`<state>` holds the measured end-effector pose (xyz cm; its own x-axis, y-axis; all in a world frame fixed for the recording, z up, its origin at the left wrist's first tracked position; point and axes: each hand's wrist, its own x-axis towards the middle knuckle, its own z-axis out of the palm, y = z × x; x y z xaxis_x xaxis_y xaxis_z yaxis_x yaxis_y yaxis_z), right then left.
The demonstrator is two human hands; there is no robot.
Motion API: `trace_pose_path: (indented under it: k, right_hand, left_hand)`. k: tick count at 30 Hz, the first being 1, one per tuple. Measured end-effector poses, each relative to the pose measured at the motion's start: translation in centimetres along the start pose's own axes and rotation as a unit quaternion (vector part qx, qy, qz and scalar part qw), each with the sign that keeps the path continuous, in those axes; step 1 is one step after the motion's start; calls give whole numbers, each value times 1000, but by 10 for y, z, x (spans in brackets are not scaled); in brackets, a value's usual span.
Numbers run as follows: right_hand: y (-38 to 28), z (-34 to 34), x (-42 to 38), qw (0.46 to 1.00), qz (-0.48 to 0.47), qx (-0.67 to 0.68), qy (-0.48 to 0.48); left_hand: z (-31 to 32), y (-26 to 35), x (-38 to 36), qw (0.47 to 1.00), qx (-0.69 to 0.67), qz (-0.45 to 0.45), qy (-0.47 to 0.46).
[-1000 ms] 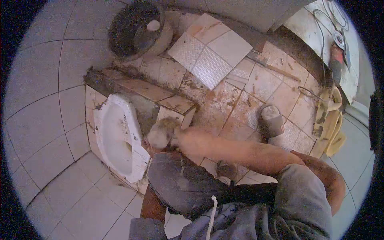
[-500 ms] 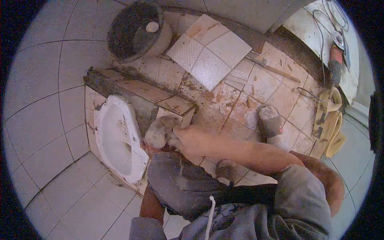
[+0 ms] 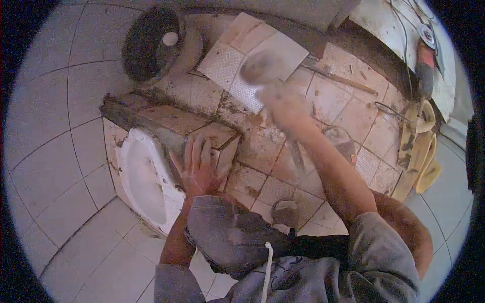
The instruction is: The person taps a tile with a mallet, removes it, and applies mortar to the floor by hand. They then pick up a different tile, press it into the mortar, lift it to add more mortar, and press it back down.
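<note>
My left hand [image 3: 198, 169] rests with fingers spread on the broken edge of the tiled ledge [image 3: 174, 113], beside the white ceramic basin [image 3: 144, 177]. Farther out, my right hand [image 3: 283, 106] is smeared by motion and closed on a blurred grey trowel-like tool [image 3: 262, 66]. That tool is over the patterned tile panel [image 3: 222, 58], which lies on the dirty floor; whether they touch cannot be made out.
A dark bucket [image 3: 189, 50] with a pale round object [image 3: 170, 39] inside stands at the upper left. An angle grinder [image 3: 425, 60] with cables lies at the upper right, above yellow sandals [image 3: 427, 161]. A long thin strip [image 3: 353, 86] lies on the floor.
My right hand and the blurred tool have moved from the ledge up and right, over the tile panel. My left hand, mostly hidden before, now shows on the ledge with fingers spread.
</note>
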<state>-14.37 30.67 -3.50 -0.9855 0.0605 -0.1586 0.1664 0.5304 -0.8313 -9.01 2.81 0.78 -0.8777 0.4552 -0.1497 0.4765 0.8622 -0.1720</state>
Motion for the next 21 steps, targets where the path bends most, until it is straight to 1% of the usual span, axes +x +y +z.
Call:
trace_pose_path:
  k: [1, 2, 4, 5, 6, 7, 8, 9, 10, 11, 12, 13, 14, 15, 17, 19, 20, 21]
  right_hand:
    - [-5, 10, -8, 984, 110, 116, -82]
    - [-6, 13, -10, 983, 114, 120, -80]
    - [-15, 15, -10, 946, 87, 214, -229]
    - [-11, 28, -9, 944, 90, 218, -230]
    - [0, 48, -6, 953, 54, 208, -214]
    - [7, 61, -6, 960, 18, 195, -199]
    - [14, 72, -13, 960, 19, 193, -201]
    - [12, 77, -20, 978, 62, 114, -163]
    - [12, 81, -23, 987, 102, 35, -122]
    - [16, 82, -24, 987, 101, 37, -121]
    - [20, 78, -24, 981, 75, 55, -168]
    - [24, 74, -23, 973, 49, 70, -214]
    - [25, 76, -22, 973, 56, 70, -213]
    - [27, 82, -18, 965, 20, 45, -258]
    - [27, 92, -14, 954, -23, 20, -299]
    - [32, 109, -19, 955, -13, -17, -295]
    - [37, 117, -20, 955, -11, -30, -294]
    - [41, 119, -18, 953, -35, -30, -299]
  left_hand:
    - [0, 1, 4, 1000, 2, 5, -6]
    - [-1, 1, 11, 999, 15, 20, -30]
    - [-5, 1, 27, 997, 32, 36, -60]
    - [-9, 3, 37, 990, 47, 54, -125]
    - [-10, 5, 46, 978, 61, 73, -185]
    - [-10, 7, 49, 978, 59, 73, -186]
    - [-10, 8, 51, 977, 30, 80, -196]
    - [-11, 8, 53, 975, 3, 86, -204]
    - [-13, 10, 56, 976, 4, 83, -202]
    - [-16, 14, 59, 969, 28, 93, -228]
    - [-16, 17, 62, 960, 51, 105, -253]
    - [-7, 16, 64, 961, 50, 107, -252]
    - [7, 16, 60, 970, 31, 85, -224]
    - [11, 18, 59, 978, 12, 62, -197]
    - [14, 17, 60, 975, 23, 79, -205]
    - [8, 18, 62, 971, 35, 94, -216]
    - [4, 22, 65, 976, -3, 83, -199]
    - [3, 23, 66, 978, -22, 77, -190]
